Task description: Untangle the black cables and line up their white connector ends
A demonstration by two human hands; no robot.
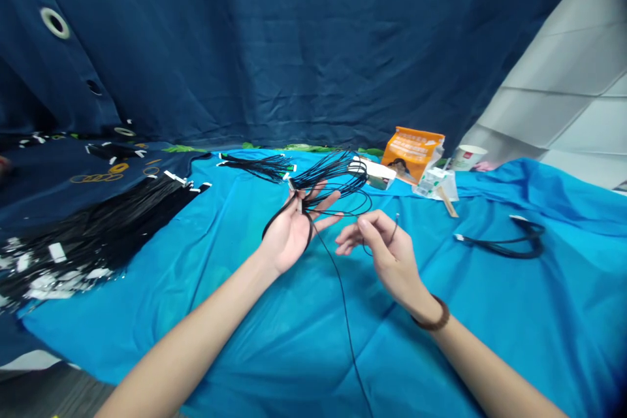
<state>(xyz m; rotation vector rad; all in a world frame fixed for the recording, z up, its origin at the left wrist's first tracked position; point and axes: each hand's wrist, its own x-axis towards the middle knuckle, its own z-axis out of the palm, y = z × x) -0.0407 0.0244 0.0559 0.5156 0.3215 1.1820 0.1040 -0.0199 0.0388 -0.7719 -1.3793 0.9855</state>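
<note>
Black wires [327, 173] fan out above the blue cloth [274, 339], bunched in the left hand [292, 228], whose thumb seems to clamp them near a white connector [292, 183] while its other fingers spread. The right hand [385, 245] is curled, apparently pinching a loose strand [396, 227]. The wires should prove light, springy and tangle-prone; gripping beside the connector looks safer than tugging thin strands.

The black cables [329, 172] look plastic and smooth, the dark curtain [313, 46] matt cloth.
</note>
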